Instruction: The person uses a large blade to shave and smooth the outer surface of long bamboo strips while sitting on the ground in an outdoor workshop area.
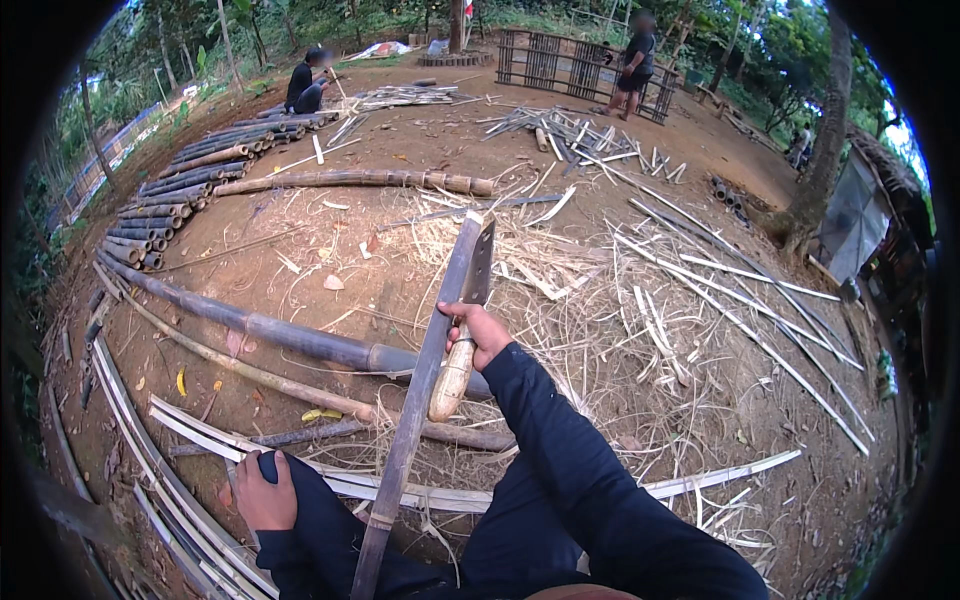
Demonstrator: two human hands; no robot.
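Clutching one knife, right hand touching one bamboo strip, left hand loose on knee, dirt ground, trees beyond

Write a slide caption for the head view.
Right hand holding wooden-handled knife alongside a dark bamboo strip; left hand on knee.

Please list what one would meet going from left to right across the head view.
Narrow yellow leaf → left hand → right hand holding a wooden-handled knife → standing person → thick tree trunk.
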